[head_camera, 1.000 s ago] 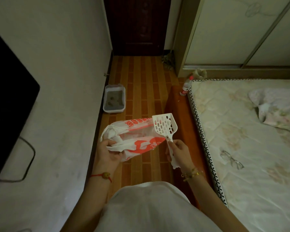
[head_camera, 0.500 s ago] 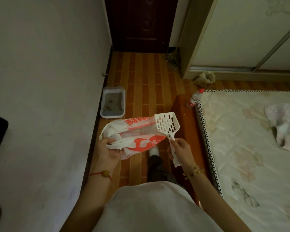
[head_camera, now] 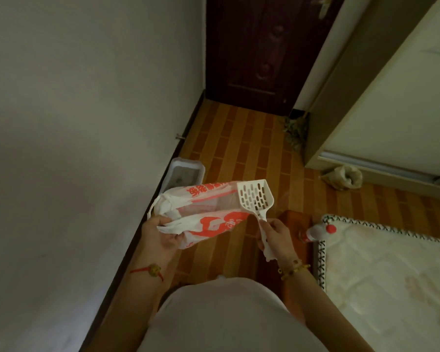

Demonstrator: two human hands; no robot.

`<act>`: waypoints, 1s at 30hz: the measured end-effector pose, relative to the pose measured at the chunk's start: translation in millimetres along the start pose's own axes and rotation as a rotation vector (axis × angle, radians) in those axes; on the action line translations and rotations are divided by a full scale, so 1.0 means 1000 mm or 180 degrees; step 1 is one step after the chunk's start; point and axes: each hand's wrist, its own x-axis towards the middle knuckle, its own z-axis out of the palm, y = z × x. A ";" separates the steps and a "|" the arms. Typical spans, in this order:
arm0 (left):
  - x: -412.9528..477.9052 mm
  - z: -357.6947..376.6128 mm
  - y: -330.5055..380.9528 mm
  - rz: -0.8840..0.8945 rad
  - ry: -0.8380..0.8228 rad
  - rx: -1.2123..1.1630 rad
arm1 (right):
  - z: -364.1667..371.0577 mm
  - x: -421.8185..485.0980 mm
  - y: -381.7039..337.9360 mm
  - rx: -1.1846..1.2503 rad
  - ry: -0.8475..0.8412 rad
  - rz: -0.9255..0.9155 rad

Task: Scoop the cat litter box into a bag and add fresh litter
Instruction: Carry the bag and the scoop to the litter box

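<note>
Brick-pattern floor [head_camera: 239, 148], litter box [head_camera: 188, 165] by wall [head_camera: 87, 123]; left hand [head_camera: 160, 237] grips bag [head_camera: 214, 219], right hand [head_camera: 277, 240] grips scoop [head_camera: 254, 196].

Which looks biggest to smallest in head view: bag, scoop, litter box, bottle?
1. bag
2. scoop and litter box: alike; the box is farther and partly behind the bag, so unranked
3. bottle

The floor [head_camera: 239, 153] is patterned in brown and orange planks. The litter box [head_camera: 188, 164] sits on it, tight against the wall. A dry plant bundle [head_camera: 296, 130] lies farther back and right of the litter box. A crumpled sack [head_camera: 343, 177] lies well to the box's right.
</note>
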 end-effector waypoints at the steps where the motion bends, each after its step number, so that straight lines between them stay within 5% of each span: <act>1: 0.006 0.008 0.002 0.0175 -0.0015 0.0192 | 0.000 0.013 -0.009 -0.0024 -0.0049 0.0001; 6: 0.036 0.035 0.011 0.1318 0.0187 0.2115 | 0.010 0.066 -0.048 0.0024 -0.0231 0.0069; 9: 0.060 0.062 0.024 0.1503 0.0512 0.2598 | 0.018 0.101 -0.067 0.0006 -0.0328 0.0131; 16: 0.116 0.148 0.083 0.0493 0.0202 -0.0039 | 0.049 0.195 -0.130 -0.0011 -0.0461 0.0116; 30: 0.204 0.220 0.192 0.0455 0.0170 -0.0667 | 0.137 0.321 -0.263 -0.0091 -0.1003 -0.0210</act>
